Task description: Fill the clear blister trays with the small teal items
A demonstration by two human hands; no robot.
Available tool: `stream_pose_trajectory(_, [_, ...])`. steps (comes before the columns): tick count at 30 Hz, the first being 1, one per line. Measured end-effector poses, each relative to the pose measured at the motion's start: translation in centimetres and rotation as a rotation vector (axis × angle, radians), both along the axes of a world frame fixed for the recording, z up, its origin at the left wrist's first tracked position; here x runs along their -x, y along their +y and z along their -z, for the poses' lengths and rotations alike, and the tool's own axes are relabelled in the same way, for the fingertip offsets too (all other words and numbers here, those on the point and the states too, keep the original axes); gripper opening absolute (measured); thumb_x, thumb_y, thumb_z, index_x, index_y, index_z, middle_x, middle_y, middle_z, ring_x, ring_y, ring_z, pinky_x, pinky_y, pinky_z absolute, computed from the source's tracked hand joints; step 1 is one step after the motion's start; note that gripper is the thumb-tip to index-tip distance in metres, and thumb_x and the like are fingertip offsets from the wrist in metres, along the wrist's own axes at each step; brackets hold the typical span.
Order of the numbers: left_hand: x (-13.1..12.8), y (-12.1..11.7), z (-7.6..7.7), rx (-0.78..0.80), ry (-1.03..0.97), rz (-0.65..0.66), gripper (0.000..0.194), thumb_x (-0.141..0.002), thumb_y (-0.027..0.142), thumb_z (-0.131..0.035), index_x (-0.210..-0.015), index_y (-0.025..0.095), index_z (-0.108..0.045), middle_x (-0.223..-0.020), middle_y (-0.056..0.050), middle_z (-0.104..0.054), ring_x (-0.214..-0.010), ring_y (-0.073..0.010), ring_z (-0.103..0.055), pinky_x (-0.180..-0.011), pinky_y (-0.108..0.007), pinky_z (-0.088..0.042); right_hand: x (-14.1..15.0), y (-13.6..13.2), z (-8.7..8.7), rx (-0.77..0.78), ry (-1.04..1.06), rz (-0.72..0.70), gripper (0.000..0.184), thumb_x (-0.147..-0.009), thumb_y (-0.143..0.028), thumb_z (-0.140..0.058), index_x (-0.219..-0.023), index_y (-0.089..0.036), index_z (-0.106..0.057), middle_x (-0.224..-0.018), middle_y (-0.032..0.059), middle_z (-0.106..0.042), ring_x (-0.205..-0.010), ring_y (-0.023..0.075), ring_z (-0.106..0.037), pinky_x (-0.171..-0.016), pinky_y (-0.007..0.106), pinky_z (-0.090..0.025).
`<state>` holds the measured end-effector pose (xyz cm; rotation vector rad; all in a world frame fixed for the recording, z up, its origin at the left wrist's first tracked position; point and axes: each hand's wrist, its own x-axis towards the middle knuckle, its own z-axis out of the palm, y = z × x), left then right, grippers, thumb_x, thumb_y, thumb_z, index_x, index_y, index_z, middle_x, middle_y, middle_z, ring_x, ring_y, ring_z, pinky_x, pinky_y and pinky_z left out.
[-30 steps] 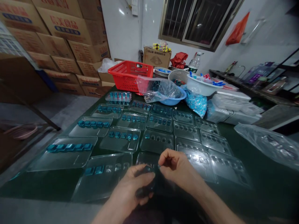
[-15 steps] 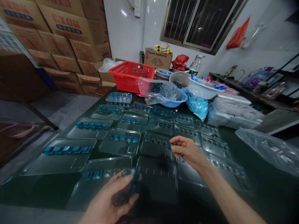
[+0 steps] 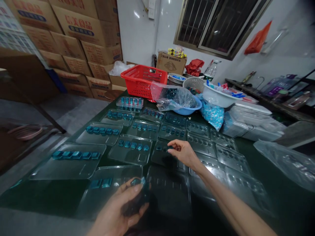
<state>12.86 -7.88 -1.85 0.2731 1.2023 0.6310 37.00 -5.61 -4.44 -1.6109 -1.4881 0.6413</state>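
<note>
My left hand point(image 3: 120, 205) is closed around several teal translucent blocks point(image 3: 136, 181), low over the table's near side. Most of what it holds is hidden by the palm and fingers. My right hand point(image 3: 185, 153) pinches a small dark teal block point(image 3: 169, 148) at the row of hollows in a clear plastic tray point(image 3: 159, 159); I cannot tell whether it touches the tray. A block point(image 3: 158, 148) sits at the left end of that row. Under my left hand, another clear tray point(image 3: 115, 171) carries two teal blocks point(image 3: 106, 182).
More clear trays point(image 3: 41, 172) cover the dark green table, several with rows of teal blocks point(image 3: 76, 154). Behind them stand a red basket point(image 3: 137, 86), a blue basin point(image 3: 189, 110), a white basin point(image 3: 219, 98) and stacked containers point(image 3: 253, 113). Cartons point(image 3: 73, 24) rise at the left.
My right hand has moved left along the tray's row with the small block in its fingers. My left hand stays almost in place. The whole view has shifted slightly.
</note>
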Motion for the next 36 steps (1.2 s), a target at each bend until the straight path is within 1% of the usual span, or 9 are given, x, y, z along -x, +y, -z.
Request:
stream_pose_trajectory(4, [0.0,0.1,0.2,0.006,0.015,0.009,0.036,-0.055,0.012,-0.069,-0.086,0.019,-0.052,-0.080,-0.008,-0.065,-0.058,-0.0175,-0.061,-0.050,-0.029,-0.049,0.0,0.8,0.9,-0.053,-0.073,0.074,0.019,-0.070,-0.028,-0.055,-0.086,-0.019,-0.060,-0.067,-0.0006,-0.055,-0.061,0.0126,-0.050,-0.060,0.026,-0.040])
stream_pose_trajectory(9, [-0.3,0.1,-0.1,0.011,-0.016,0.018,0.037,-0.055,0.016,-0.069,-0.087,0.020,-0.051,-0.074,-0.006,-0.065,-0.049,-0.0172,-0.060,-0.040,-0.024,-0.043,0.6,1.7,1.9,-0.089,-0.127,0.087,0.013,-0.069,-0.022,-0.055,-0.079,-0.021,-0.063,-0.075,0.0008,-0.059,-0.073,0.0156,-0.052,-0.073,0.030,-0.038])
stream_pose_trajectory(14, [-0.6,0.2,-0.4,0.032,-0.002,0.005,0.036,-0.053,0.014,-0.070,-0.083,0.020,-0.052,-0.073,-0.006,-0.065,-0.054,-0.0190,-0.061,-0.042,-0.025,-0.043,0.9,1.9,2.0,-0.091,-0.117,0.078,0.017,-0.067,-0.023,-0.056,-0.083,-0.019,-0.061,-0.074,0.0015,-0.059,-0.070,0.0153,-0.053,-0.070,0.029,-0.040])
stream_pose_trajectory(19, [-0.5,0.4,0.1,0.043,-0.023,0.006,0.039,-0.052,0.016,-0.071,-0.086,0.019,-0.052,-0.076,-0.007,-0.065,-0.051,-0.0168,-0.059,-0.043,-0.025,-0.043,1.1,1.7,1.6,-0.081,-0.093,0.040,0.018,-0.067,-0.020,-0.056,-0.084,-0.018,-0.060,-0.075,0.0012,-0.060,-0.068,0.0134,-0.054,-0.066,0.026,-0.043])
stream_pose_trajectory(23, [-0.4,0.5,0.5,0.032,-0.051,0.010,0.038,-0.052,0.017,-0.072,-0.085,0.018,-0.052,-0.079,-0.007,-0.064,-0.049,-0.0158,-0.058,-0.039,-0.023,-0.040,1.3,1.9,1.9,-0.062,-0.076,0.030,0.018,-0.070,-0.023,-0.055,-0.086,-0.016,-0.059,-0.073,0.0014,-0.059,-0.065,0.0123,-0.054,-0.062,0.025,-0.043])
stream_pose_trajectory(26, [-0.4,0.4,0.5,0.032,-0.045,-0.006,0.037,-0.053,0.015,-0.071,-0.085,0.018,-0.052,-0.079,-0.008,-0.064,-0.053,-0.0162,-0.059,-0.042,-0.024,-0.043,1.4,2.0,2.0,-0.032,-0.074,-0.005,0.017,-0.071,-0.024,-0.053,-0.085,-0.016,-0.059,-0.069,0.0006,-0.059,-0.061,0.0116,-0.055,-0.058,0.023,-0.043])
stream_pose_trajectory(29, [-0.5,0.4,0.5,0.039,-0.029,-0.022,0.038,-0.053,0.013,-0.071,-0.086,0.018,-0.052,-0.081,-0.009,-0.064,-0.058,-0.0181,-0.060,-0.047,-0.027,-0.047,1.5,1.9,2.0,-0.024,-0.099,-0.014,0.016,-0.071,-0.024,-0.053,-0.084,-0.017,-0.060,-0.068,0.0004,-0.059,-0.062,0.0120,-0.055,-0.060,0.025,-0.043])
stream_pose_trajectory(33, [-0.3,0.4,0.5,0.042,-0.042,0.013,0.037,-0.054,0.015,-0.071,-0.087,0.017,-0.052,-0.080,-0.009,-0.065,-0.054,-0.0173,-0.060,-0.043,-0.026,-0.045,1.4,1.6,1.7,-0.041,-0.158,0.020,0.016,-0.068,-0.023,-0.056,-0.083,-0.019,-0.062,-0.072,0.0015,-0.058,-0.068,0.0141,-0.053,-0.066,0.027,-0.040])
stream_pose_trajectory(36, [-0.1,0.5,0.7,0.037,-0.050,0.014,0.038,-0.055,0.015,-0.070,-0.088,0.017,-0.052,-0.081,-0.009,-0.065,-0.056,-0.0178,-0.061,-0.045,-0.026,-0.046,1.2,1.5,1.6,-0.050,-0.185,0.046,0.015,-0.069,-0.021,-0.054,-0.082,-0.019,-0.061,-0.068,0.0008,-0.056,-0.066,0.0143,-0.051,-0.065,0.028,-0.039])
